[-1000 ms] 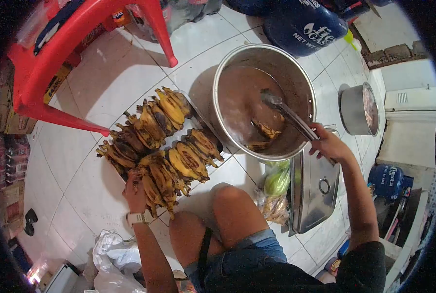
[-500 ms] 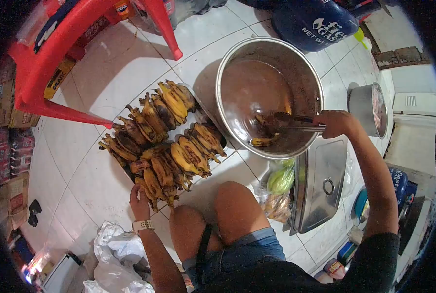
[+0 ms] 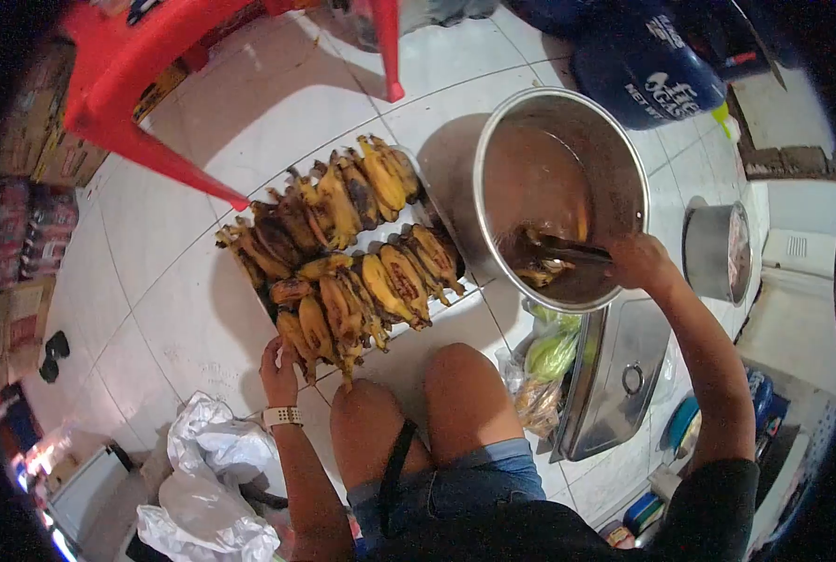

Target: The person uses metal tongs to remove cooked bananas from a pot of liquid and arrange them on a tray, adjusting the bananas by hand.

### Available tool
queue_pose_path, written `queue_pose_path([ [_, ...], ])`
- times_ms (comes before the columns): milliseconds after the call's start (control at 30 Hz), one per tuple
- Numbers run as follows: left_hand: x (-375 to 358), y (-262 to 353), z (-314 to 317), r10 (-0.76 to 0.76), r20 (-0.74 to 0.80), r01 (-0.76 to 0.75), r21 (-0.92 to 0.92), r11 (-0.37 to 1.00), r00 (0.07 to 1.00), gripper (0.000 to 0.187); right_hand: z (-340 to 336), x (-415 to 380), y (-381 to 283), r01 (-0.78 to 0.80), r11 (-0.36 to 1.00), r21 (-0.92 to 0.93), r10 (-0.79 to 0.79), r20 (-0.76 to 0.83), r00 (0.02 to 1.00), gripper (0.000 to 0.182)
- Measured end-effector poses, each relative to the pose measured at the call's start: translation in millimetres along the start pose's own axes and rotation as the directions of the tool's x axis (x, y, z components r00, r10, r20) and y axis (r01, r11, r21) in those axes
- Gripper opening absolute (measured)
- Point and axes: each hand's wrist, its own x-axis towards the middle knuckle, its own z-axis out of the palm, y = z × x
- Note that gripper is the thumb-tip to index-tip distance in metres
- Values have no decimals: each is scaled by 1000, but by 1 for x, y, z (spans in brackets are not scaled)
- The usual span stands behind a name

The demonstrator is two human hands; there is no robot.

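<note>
My right hand [image 3: 638, 260] is closed around metal tongs [image 3: 570, 249], reaching over the rim of a large metal pot [image 3: 645, 178]. Brown liquid [image 3: 535, 178] fills its lower part. At the tongs' tips in the liquid lies a peel-on banana [image 3: 542, 274], partly hidden. My left hand [image 3: 279, 371], with a watch on the wrist, has its fingers curled at the near left corner of a metal tray [image 3: 454, 245]. Two rows of ripe, browned bananas [image 3: 343, 201] rest on the tray, several of them split open along the top.
A red plastic chair [image 3: 146, 155] stands at the upper left. Blue gas cylinders [image 3: 652, 80] are behind the pot. On the right are a smaller metal pot [image 3: 718, 253], a lidded steel pan [image 3: 615, 393] and bagged green produce [image 3: 554, 351]. White plastic bags [image 3: 212, 478] lie lower left.
The view has shifted, so the tray and pot appear further right. The tongs have moved slightly within the pot. My left hand stays by the tray corner.
</note>
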Motion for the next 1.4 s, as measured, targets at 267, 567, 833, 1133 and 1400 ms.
queue_pose_path([
  [267, 4, -15, -8, -4, -103, -3, -69, 998, 995, 26, -69, -80, -8, -93, 958, 270, 119, -81, 990, 36],
  [567, 2, -9, -4, -110, -91, 95, -161, 982, 990, 25, -134, -134, -47, -14, 904, 428, 181, -353, 918, 45],
  [833, -11, -41, -14, -112, -124, 81, -235, 969, 986, 26, -154, -62, -141, 305, 930, -203, -365, -426, 828, 38],
  [1133, -24, -72, -23, -187, -105, 154, -257, 954, 977, 24, -128, 9, -198, 419, 783, -460, -574, -277, 770, 21],
  [1400, -8, -51, -14, -97, -110, 59, -306, 950, 989, 23, -146, 1, -183, 492, 839, -234, -538, -210, 817, 28],
])
